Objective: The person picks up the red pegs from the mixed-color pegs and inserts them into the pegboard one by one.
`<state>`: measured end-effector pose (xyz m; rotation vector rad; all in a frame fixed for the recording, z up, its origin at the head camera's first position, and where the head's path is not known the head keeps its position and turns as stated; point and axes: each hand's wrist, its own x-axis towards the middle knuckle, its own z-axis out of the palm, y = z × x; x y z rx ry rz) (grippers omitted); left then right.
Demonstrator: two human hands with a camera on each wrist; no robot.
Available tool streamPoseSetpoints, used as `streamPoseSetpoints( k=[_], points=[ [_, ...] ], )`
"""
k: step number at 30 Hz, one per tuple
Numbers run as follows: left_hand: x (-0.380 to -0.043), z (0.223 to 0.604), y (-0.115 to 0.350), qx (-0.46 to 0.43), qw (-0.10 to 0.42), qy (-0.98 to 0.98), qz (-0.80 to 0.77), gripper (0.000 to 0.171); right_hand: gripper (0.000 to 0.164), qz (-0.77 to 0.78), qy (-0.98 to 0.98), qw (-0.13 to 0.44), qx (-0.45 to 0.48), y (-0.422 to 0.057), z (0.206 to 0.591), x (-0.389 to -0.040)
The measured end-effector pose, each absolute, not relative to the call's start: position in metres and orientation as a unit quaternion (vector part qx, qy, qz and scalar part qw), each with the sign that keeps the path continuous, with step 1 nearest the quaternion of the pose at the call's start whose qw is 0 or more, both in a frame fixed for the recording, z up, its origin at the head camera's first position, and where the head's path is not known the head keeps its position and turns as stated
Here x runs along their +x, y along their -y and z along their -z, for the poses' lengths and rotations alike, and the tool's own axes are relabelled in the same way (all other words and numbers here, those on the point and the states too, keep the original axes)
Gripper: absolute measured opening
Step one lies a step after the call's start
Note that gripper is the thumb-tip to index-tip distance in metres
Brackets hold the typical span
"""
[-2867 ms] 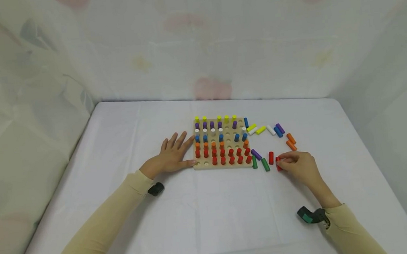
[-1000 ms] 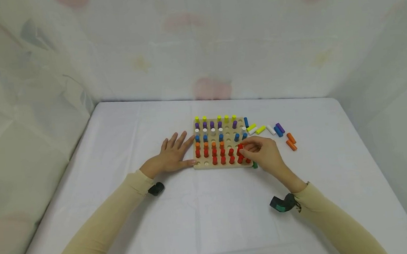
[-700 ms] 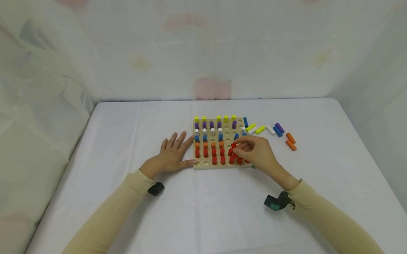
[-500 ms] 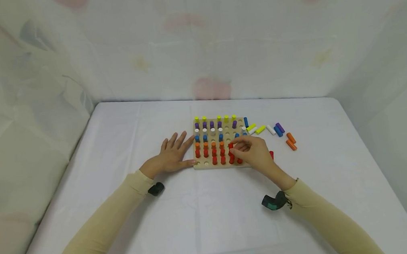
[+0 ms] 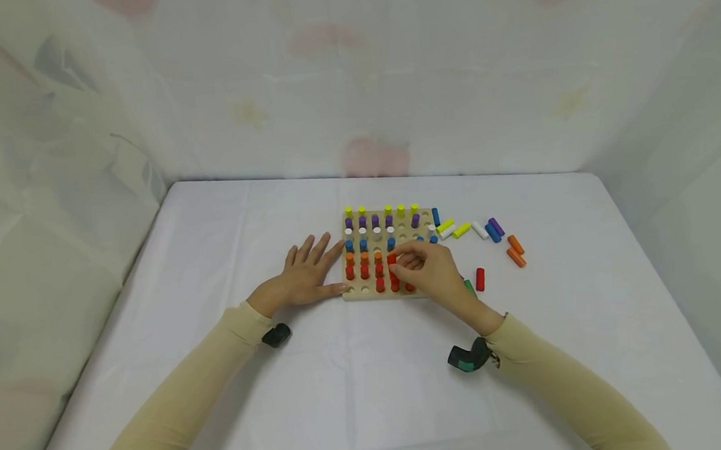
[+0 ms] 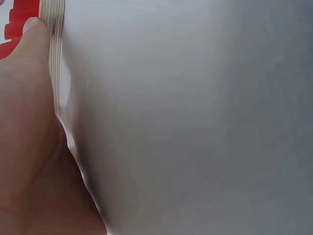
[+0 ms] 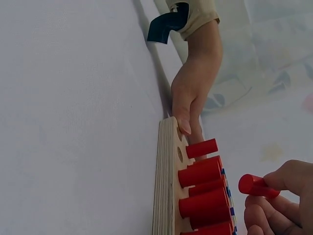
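Note:
A wooden pegboard (image 5: pixel 373 297) with rows of coloured pegs stands mid-table. My left hand (image 5: pixel 297 279) lies with spread, straight fingers at its left side, the thumb resting on the near left corner. In the left wrist view that thumb (image 6: pixel 36 36) touches the board's edge. My right hand (image 5: pixel 432 272) is over the board, pinching a red peg (image 7: pixel 252 185) between thumb and fingers. The right wrist view has this peg clear of the board, facing the standing red pegs (image 7: pixel 203 172). Two bare holes show at the near row's left end. My right hand hides the board's right part.
Right of the board lie loose pegs: a red peg (image 5: pixel 480 279), a green peg (image 5: pixel 470 287), orange pegs (image 5: pixel 516 257), a purple peg (image 5: pixel 496 227), plus blue, white and yellow ones. White cloth covers the table (image 5: pixel 350 397); patterned curtains hang behind and beside it.
My right hand took a red peg from the table on the right and carried it left over the board, still moving left across the red rows. My left hand has stayed put.

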<state>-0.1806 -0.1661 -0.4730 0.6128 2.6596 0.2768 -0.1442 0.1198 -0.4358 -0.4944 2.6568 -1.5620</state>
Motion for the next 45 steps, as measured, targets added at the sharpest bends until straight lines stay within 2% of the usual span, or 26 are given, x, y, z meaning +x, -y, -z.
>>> streamPoseSetpoints(
  k=[14,24,38,45],
  points=[
    [-0.18,0.474,0.165,0.217,0.193,-0.952,-0.095,0.093,0.027,0.501,-0.851,0.0,-0.157,-0.098,0.441,-0.143],
    [-0.179,0.475,0.164,0.221,0.187,-0.953,-0.09,0.093,0.023,0.492,-0.853,-0.023,-0.175,-0.089,0.447,-0.141],
    [-0.181,0.475,0.165,0.221,0.189,-0.952,-0.09,0.094,0.025,0.388,-0.883,-0.112,-0.24,-0.081,0.459,-0.137],
    [-0.18,0.473,0.164,0.218,0.193,-0.952,-0.092,0.093,0.023,0.347,-0.895,-0.126,-0.251,-0.077,0.464,-0.135]
  ],
)
